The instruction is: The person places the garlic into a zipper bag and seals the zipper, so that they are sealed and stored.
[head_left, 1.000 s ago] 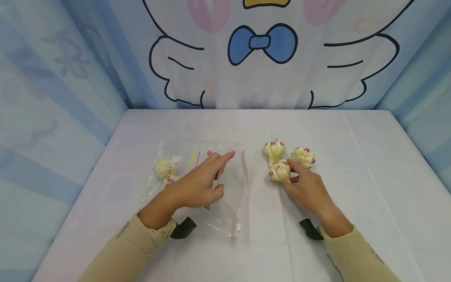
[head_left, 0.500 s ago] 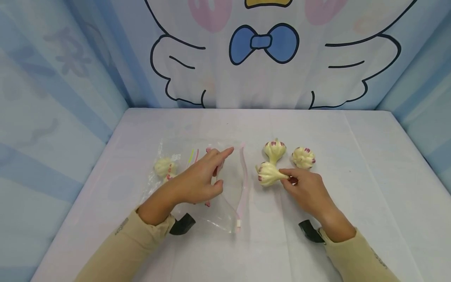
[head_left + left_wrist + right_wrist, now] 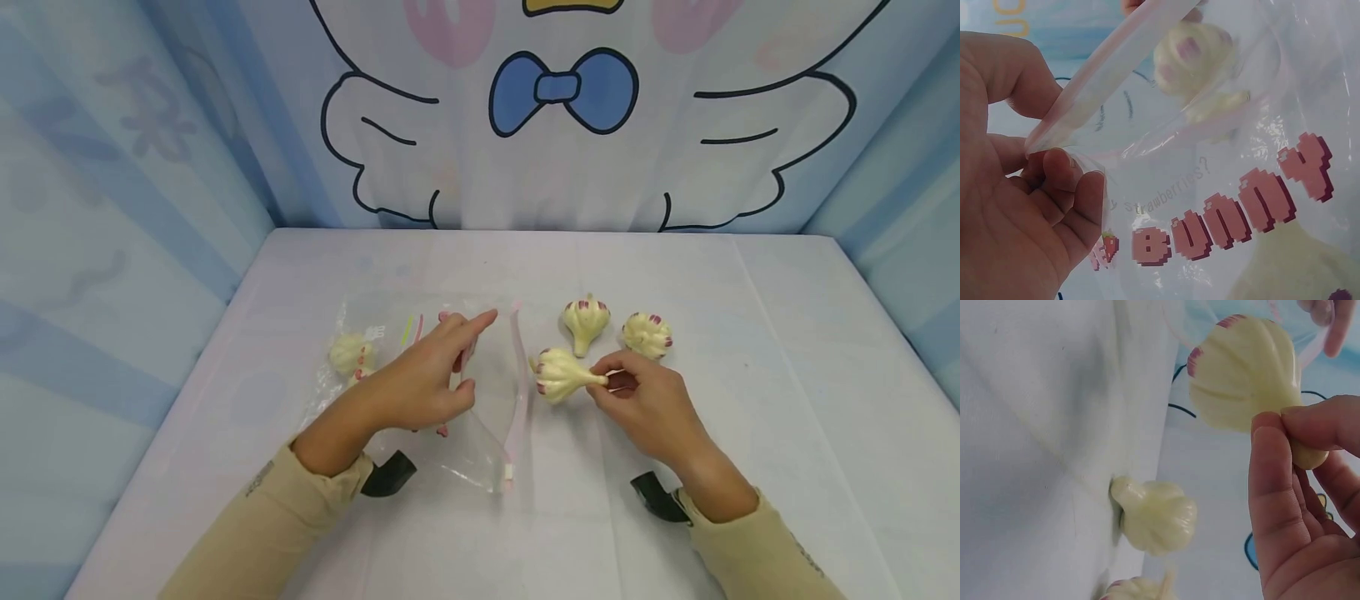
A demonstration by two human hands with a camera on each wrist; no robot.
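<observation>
Here, gripping a garlic bulb [image 3: 558, 375] by its neck in the right hand [image 3: 647, 404], likely leaving the fat end free, above the bench [image 3: 570, 542], near a "BUNNY"-printed zip bag [image 3: 1216, 219], pinched in the left hand [image 3: 420, 379], apparently to keep it gaping

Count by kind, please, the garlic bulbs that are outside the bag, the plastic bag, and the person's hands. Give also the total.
Plastic bag: 1
Garlic bulbs outside it: 3 (1 held bulb, 2 bulbs on the table)
Hands: 2 (left hand, right hand)
Total: 6
</observation>
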